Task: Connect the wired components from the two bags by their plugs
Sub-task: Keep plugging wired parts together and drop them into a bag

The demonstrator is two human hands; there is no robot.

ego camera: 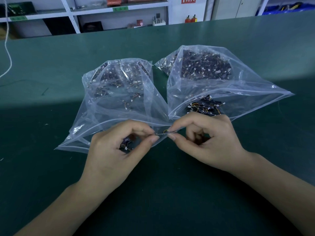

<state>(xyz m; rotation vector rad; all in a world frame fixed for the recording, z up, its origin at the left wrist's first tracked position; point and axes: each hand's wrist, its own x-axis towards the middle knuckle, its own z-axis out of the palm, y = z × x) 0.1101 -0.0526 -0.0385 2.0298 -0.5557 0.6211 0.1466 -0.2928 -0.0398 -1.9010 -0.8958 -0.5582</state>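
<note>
Two clear plastic bags lie side by side on the green worktop point(51, 167), their open mouths turned toward the person. The left bag point(95, 126) holds a heap of small dark wired components point(117, 80) with white plugs, seen through the film; the right bag point(247, 92) is fuller, with a dense dark mass of the same sort of parts point(206, 67) at its far end and a smaller cluster point(204, 106) with yellow and orange wires near its mouth. Both hands meet just in front of the gap between the two bags, above the worktop. The left hand point(117, 150) is curled, its thumb and forefinger pinching one end of a thin wired piece point(166, 132), and a dark component point(127, 143) with a white plug sits in the hollow of its palm. The right hand point(206, 142) is likewise curled, with thumb and forefinger pinching the other end of that thin piece, where a short loop of yellow wire shows. Whether the two plugs are already joined is too small to tell. A white cord point(7, 48) hangs down at the far left and touches the worktop. Behind the worktop stand white shelves point(73, 19) with green labels, dark boxes and two small red bottles point(190, 19).
</note>
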